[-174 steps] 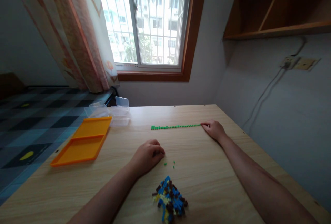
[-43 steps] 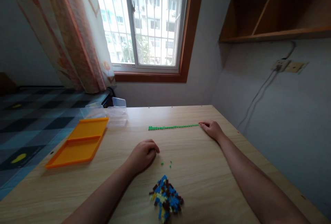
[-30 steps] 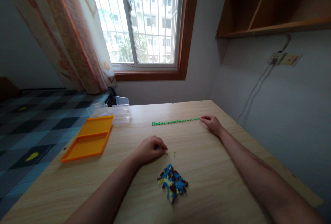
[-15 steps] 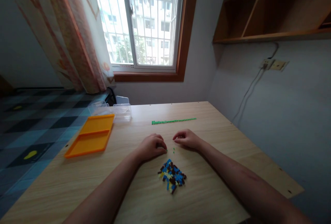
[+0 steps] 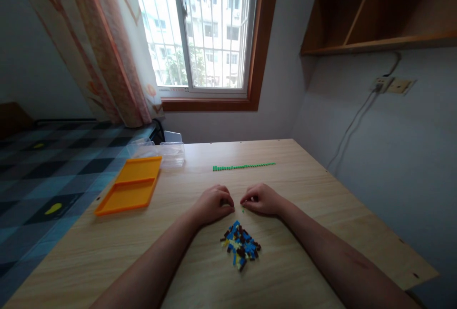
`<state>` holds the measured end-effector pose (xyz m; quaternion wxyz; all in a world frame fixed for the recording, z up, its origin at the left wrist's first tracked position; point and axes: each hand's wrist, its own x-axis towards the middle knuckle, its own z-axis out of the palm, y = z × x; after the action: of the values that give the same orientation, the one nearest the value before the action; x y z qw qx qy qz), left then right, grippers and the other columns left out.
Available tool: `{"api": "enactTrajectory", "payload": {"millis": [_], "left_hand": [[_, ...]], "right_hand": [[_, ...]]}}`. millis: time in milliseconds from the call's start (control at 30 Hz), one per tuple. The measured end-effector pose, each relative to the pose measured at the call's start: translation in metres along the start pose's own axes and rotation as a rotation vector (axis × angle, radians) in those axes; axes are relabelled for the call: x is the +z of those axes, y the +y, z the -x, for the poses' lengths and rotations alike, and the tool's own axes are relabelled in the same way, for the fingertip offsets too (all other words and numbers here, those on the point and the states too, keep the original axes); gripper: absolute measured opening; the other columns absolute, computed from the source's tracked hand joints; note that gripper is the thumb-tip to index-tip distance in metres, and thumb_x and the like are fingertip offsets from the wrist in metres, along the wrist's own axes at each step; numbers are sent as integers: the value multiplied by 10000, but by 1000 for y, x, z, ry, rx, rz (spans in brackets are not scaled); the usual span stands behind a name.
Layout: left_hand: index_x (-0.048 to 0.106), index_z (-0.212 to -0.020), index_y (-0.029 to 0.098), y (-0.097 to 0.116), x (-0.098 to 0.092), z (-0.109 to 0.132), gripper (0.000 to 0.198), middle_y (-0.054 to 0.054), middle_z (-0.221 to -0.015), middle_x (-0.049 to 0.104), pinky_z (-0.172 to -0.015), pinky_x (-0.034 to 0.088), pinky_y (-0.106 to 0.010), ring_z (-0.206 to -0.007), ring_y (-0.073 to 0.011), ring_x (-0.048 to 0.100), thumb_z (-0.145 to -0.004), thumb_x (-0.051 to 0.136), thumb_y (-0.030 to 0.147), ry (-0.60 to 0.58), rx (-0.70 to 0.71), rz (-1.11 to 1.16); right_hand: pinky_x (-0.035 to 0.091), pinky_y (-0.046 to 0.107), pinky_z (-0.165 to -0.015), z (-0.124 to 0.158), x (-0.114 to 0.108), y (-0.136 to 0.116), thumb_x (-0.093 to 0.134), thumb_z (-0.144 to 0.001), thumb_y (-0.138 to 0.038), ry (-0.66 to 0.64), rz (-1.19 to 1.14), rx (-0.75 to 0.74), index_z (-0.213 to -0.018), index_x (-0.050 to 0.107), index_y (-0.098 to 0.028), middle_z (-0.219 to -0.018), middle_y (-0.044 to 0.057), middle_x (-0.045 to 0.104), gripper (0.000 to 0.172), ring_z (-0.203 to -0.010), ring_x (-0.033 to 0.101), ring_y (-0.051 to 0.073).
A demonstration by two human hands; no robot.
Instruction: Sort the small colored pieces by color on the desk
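Observation:
On the wooden table (image 5: pixel 178 187), a mixed pile of small blue, brown and yellow bricks (image 5: pixel 242 244) lies just in front of me. Beyond both hands runs a thin row of small green pieces (image 5: pixel 244 166). My left hand (image 5: pixel 215 204) rests at the left behind the pile, fingertips pinched; what they hold is too small to make out. My right hand (image 5: pixel 260 199) has its thumb and forefinger together on the tabletop, close to a tiny green piece (image 5: pixel 243 211). Whatever is between those fingertips is hidden.
An orange two-compartment tray (image 5: pixel 130 195) lies on the table's left side. Behind it stand clear plastic containers (image 5: pixel 172 153). A bed with a checked cover (image 5: pixel 67 166) is at the left, and a wooden shelf (image 5: pixel 378 44) hangs at the upper right.
My right hand has come down and closed its fingertips near the small green pieces; only one of these still shows. The whole view has shifted slightly.

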<state>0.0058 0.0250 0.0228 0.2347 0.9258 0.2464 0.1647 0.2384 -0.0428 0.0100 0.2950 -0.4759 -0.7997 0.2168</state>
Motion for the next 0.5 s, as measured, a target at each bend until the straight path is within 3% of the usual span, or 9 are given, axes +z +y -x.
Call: {"api": "enactTrajectory", "payload": {"millis": [333, 500], "left_hand": [[775, -823, 228, 0, 3, -2, 128, -36, -894, 685, -792, 464, -264, -871, -172, 619, -824, 648, 211, 46, -43, -85], [768, -850, 225, -4, 3, -2, 171, -46, -947, 679, -789, 469, -266, -867, -168, 623, -887, 604, 260, 66, -40, -146]], "right_hand": [[405, 216, -615, 7, 1, -3, 646, -835, -206, 11, 112, -46, -880, 807, -229, -746, 21, 711, 169, -645, 609, 118], [422, 223, -629, 7, -1, -5, 658, -789, -181, 2, 97, 12, -842, 797, -224, -738, 13, 715, 155, -651, 612, 129]]}}
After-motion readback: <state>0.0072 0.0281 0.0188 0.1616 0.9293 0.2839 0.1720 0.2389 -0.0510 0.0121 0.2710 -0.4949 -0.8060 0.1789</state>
